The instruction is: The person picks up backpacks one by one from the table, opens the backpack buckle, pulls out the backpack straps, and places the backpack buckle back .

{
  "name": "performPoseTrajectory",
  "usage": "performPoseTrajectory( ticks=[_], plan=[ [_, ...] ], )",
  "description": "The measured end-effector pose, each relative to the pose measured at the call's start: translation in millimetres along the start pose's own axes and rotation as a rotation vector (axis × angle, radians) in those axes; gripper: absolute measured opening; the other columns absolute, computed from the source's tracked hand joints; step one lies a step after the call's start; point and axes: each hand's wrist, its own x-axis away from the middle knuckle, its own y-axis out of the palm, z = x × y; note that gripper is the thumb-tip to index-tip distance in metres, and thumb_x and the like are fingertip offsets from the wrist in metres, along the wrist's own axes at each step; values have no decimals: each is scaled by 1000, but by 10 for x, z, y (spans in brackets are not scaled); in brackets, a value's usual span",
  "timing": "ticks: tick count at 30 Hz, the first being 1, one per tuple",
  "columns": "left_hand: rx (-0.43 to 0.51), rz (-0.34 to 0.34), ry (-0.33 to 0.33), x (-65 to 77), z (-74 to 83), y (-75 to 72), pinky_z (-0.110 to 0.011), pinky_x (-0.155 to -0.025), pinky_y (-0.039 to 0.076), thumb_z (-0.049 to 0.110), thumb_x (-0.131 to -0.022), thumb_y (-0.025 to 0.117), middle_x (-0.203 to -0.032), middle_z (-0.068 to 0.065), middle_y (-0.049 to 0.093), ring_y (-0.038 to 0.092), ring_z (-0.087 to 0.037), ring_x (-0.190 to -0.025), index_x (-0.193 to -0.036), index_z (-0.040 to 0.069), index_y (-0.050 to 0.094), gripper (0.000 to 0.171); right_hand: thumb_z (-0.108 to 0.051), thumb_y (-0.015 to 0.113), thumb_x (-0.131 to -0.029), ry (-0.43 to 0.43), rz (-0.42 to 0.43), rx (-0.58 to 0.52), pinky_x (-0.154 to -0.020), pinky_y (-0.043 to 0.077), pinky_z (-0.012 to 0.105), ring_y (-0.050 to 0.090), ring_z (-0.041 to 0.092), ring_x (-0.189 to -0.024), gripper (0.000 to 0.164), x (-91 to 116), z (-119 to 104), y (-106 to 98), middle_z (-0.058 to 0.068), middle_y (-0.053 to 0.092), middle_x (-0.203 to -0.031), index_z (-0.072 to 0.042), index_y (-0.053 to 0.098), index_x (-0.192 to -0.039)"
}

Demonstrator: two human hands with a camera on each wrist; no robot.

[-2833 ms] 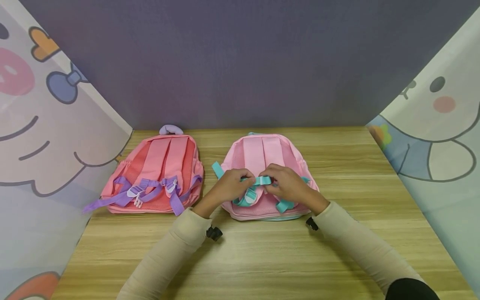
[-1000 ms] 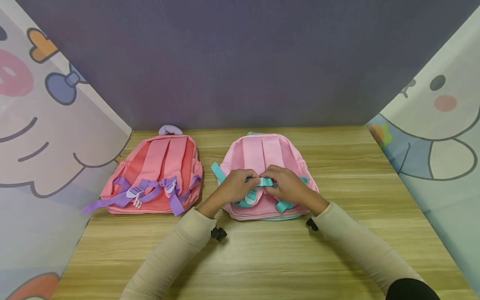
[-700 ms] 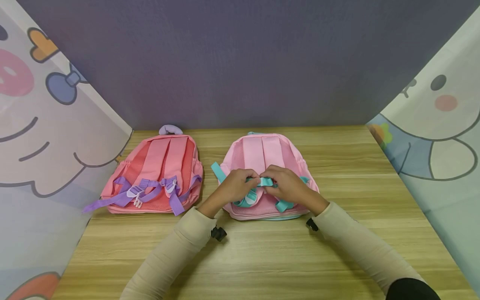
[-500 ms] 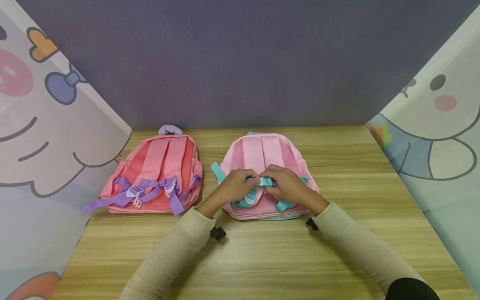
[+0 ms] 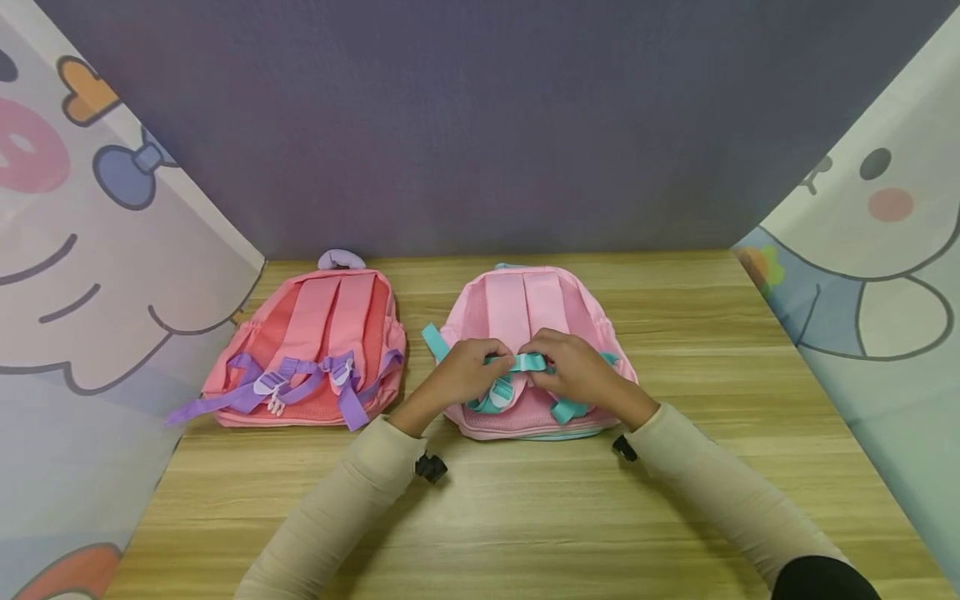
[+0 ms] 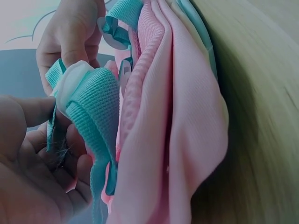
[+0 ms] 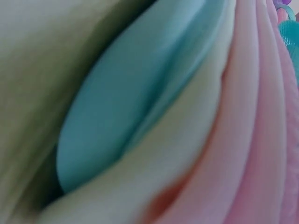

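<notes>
A light pink backpack lies with its straps up on the table. Over its lower half, my left hand pinches a teal webbing strap. Close beside it, my right hand pinches the same strap from the other side. In the left wrist view, the left hand has thumb and finger at the strap's edge, next to a whitish plastic buckle piece. The right hand grips behind that piece. Only the pack's layered side fills the right wrist view, with no hand visible there.
A coral backpack with purple straps and white buckles lies to the left. The wood-grain table meets a dark back wall. Cartoon-printed panels stand at both sides.
My left hand first came right, closer to the right hand, then drew back slightly left, showing more of the teal strap between them. The right hand and both backpacks look almost unmoved.
</notes>
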Motion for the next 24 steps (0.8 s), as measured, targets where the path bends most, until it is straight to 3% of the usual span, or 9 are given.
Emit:
performPoseTrajectory(
  ticks=[24],
  plan=[
    [-26, 16, 2, -24, 44, 49, -23, -43, 37, 28, -105, 58, -59, 4, 53, 45, -9, -42, -98, 16, 71, 19, -16, 76, -88, 22, -4, -2, -87, 56, 37, 63, 12, -91, 25, 23, 28, 27, 0, 69, -106, -11, 72, -112]
  ],
)
